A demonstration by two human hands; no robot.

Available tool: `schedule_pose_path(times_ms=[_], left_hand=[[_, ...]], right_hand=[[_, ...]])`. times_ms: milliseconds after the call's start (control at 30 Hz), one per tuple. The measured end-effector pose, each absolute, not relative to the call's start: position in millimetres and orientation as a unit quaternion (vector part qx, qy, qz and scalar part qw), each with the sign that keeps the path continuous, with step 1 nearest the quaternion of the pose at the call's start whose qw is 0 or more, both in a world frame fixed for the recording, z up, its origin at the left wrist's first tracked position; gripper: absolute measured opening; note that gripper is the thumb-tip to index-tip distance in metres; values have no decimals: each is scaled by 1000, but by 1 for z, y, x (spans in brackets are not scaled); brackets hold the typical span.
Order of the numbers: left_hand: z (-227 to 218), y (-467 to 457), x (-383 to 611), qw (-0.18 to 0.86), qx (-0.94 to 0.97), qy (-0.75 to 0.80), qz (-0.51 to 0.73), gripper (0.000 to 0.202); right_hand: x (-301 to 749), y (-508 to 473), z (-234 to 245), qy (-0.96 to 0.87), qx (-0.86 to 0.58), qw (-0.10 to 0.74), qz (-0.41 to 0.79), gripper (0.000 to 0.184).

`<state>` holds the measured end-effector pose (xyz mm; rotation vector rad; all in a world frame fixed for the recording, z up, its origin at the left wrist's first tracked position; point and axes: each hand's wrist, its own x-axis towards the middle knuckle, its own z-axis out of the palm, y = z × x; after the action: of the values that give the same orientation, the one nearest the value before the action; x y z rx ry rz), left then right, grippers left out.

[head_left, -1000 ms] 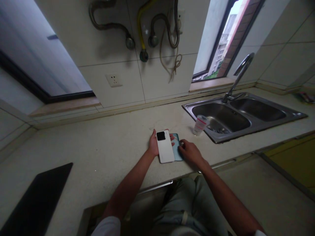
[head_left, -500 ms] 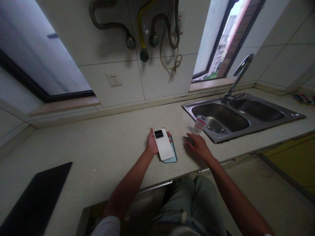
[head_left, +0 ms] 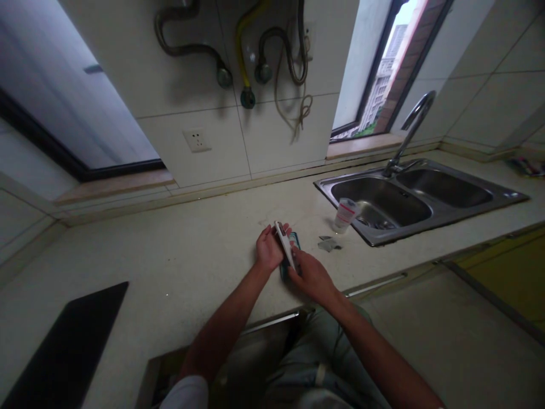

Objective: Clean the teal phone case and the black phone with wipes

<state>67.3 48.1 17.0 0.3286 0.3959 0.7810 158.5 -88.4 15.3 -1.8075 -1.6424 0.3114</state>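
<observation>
**Left of the sink (head_left: 326,187), two bare hands hold a white phone (head_left: 284,245) on edge over a teal case (head_left: 295,239)**

On the pale counter (head_left: 191,250), a short way left of the sink and close to the front edge, the person's left hand (head_left: 267,251) is curled around the white phone. Its fingers wrap the far long edge, so the phone stands tilted on its side rather than flat. The right hand (head_left: 311,276) comes in from the sink side, fingers drawn together and pinching the phone's near end. The teal case lies flat on the counter directly beneath, mostly hidden; only its far corner and a sliver by the left palm show. Whether phone and case touch cannot be told.

Handling this well seems to call for a firm left-hand grip on the long edges, with the phone kept low over the case. The right fingers should probably work one corner at a time rather than twist the whole body.

Between the hands and the sink lies a small shiny scrap (head_left: 328,244). Just beyond it a clear plastic cup (head_left: 346,215) with a red band stands at the sink's near left corner, where a careless sweep of the right hand could tip it. A curved tap (head_left: 411,128) rises behind the sink. On the wall left of the sink are a socket (head_left: 196,139) and looped hoses (head_left: 255,51). Far left of the sink, a black cooktop (head_left: 63,352) sits in the counter.
</observation>
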Motion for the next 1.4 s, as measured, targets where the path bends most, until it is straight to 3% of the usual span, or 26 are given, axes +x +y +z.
schedule_pose_path(times_ms=[100, 233, 367, 500, 733, 867, 1000, 1300, 1400], left_hand=[[20, 51, 64, 890, 187, 177, 377, 26], [26, 59, 61, 864, 291, 177, 372, 34], [17, 67, 62, 696, 495, 265, 448, 35], [-2, 76, 60, 448, 674, 406, 425, 34], [-10, 80, 57, 319, 794, 434, 280, 39], [-7, 75, 56, 273, 838, 408, 238, 42], [-5, 72, 54, 246, 855, 401, 221, 39], [-11, 73, 53, 258, 852, 371, 264, 32], [-11, 72, 51, 293, 837, 368, 279, 30]], right_hand=[[171, -87, 23, -586, -688, 390, 174, 45], [192, -90, 27, -407, -626, 566, 350, 37], [203, -100, 28, -280, -550, 611, 497, 31], [198, -113, 25, -233, -519, 617, 544, 31], [175, -128, 19, -197, -482, 626, 580, 50], [166, -127, 15, -186, -484, 627, 581, 79], [166, -121, 9, -214, -514, 613, 560, 96], [186, -116, 7, -357, -545, 501, 570, 116], [189, -119, 5, -395, -589, 456, 537, 107]])
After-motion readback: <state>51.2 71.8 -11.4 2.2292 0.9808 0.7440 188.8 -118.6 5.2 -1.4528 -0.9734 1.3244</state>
